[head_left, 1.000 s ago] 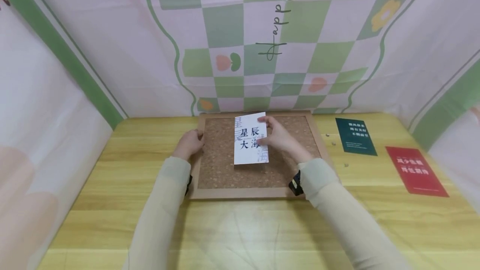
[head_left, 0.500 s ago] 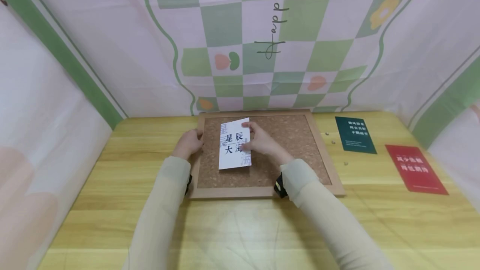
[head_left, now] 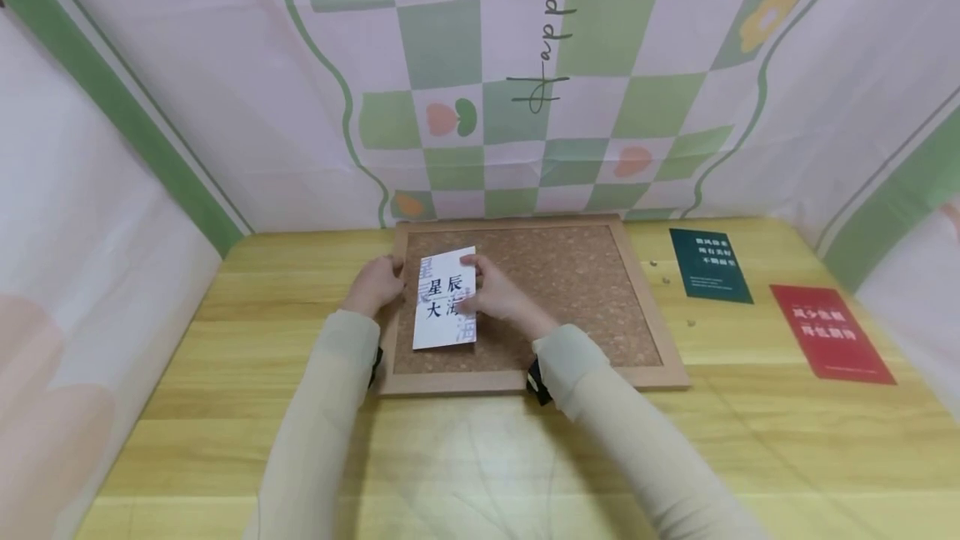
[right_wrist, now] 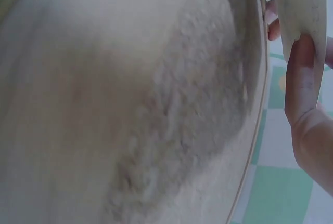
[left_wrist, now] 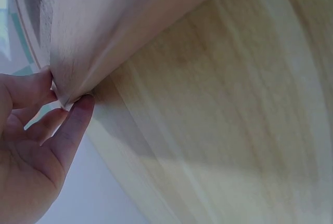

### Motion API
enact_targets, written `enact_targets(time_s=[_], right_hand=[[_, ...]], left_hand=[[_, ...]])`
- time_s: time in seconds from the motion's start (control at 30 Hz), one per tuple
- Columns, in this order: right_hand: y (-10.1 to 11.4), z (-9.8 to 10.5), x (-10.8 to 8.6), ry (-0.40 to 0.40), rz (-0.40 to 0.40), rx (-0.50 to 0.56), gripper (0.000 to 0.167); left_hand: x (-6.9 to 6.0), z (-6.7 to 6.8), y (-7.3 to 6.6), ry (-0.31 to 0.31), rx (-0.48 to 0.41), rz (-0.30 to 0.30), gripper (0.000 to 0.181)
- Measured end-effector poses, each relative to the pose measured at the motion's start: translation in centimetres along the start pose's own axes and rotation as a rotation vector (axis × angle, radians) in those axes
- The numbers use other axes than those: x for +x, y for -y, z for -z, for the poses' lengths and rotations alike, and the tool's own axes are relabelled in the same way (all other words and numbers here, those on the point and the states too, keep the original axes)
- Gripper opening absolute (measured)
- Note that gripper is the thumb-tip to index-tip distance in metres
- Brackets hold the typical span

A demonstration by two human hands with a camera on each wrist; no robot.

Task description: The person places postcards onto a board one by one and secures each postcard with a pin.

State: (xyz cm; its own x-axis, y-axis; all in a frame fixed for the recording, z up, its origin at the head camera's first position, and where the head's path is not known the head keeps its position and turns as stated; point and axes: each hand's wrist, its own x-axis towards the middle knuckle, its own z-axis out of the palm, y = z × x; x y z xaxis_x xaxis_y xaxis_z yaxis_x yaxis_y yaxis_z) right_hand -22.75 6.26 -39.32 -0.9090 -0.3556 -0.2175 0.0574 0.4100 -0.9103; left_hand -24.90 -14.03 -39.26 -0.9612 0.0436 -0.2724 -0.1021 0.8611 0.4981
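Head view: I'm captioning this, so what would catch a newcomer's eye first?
A white card with bold black characters would likely draw the eye first, pinched by the right hand over the left side of the framed corkboard. Next come the red card and dark green card, on the table at right.

A: How's the light around the left hand (head_left: 375, 285)?
B: Bright and even in the head view, with pale glare on the table (head_left: 459, 450) below that hand, rightward
A: And in its own wrist view?
B: Dimmer, with a soft shadow stretching to its right
A: The right hand (right_wrist: 312, 125)?
B: Hazy: the cork board (right_wrist: 192, 89) beside it blurs, and the frame (right_wrist: 229, 171) bows
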Motion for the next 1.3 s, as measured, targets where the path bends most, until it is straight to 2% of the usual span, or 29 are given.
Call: enact_targets(time_s=[0.2, 0.47, 0.63, 0.9, 1.1, 1.3], right_hand=[[-0.3, -1.2, 0.1, -0.016, -0.03, 0.02, 0.081], [-0.9, -2.2, 0.3, -0.021, -0.05, -0.025, 0.087], [-1.2, -2.5, 0.4, -0.035, -0.032, -0.072, 0.091], [-1.3, -2.9, 0.6, -0.052, 0.017, -0.206, 0.091], [-1.2, -3.2, 0.5, -0.067, -0.013, -0.267, 0.09], [-1.1, -3.3, 0.5, -0.061, -0.004, -0.314, 0.087]], left_hand=[[0.1, 0.0, 0.1, -0.004, 0.019, -0.01, 0.046], [0.0, -0.1, 0.2, 0.008, 0.008, 0.007, 0.048], [0.1, -0.1, 0.2, 0.013, -0.006, 0.01, 0.049], [0.2, -0.1, 0.4, 0.005, 0.025, -0.023, 0.047], [0.2, 0.0, 0.4, 0.013, 0.001, 0.01, 0.048], [0.2, -0.1, 0.2, 0.013, -0.008, 0.025, 0.048]])
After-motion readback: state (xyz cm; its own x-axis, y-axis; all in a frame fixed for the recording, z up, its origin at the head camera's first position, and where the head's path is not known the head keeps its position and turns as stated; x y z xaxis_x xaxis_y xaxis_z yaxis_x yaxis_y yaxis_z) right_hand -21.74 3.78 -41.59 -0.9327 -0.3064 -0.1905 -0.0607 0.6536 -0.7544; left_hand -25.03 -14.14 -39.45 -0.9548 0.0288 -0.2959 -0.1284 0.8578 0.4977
